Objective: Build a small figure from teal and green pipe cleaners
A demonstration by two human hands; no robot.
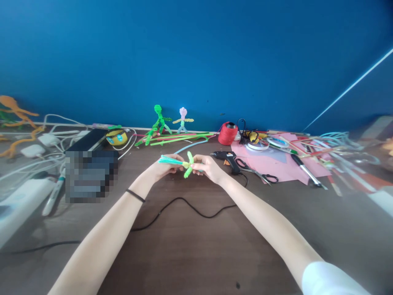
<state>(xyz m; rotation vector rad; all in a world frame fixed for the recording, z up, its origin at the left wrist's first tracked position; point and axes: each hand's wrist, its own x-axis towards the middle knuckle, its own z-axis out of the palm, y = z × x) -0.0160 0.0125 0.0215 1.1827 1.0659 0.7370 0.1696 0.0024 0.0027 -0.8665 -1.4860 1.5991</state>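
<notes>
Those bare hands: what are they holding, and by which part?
A fuzzy turquoise, yellow and green pipe-cleaner piece: left hand at its turquoise stems, right hand beside its green arms.

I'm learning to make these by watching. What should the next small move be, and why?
Probably coil one of the straight teal stems with the left hand while the right hand steadies the green cross-piece. The stems stick out uncoiled, whereas the cross-piece already looks coiled, as do the arms of the pink-headed figure near the blue wall.

both hands (207, 167): pinching pipe-cleaner piece (186, 164) | right: glue gun (227, 157), scissors (256, 171) | beyond: red spool (227, 134)
</notes>
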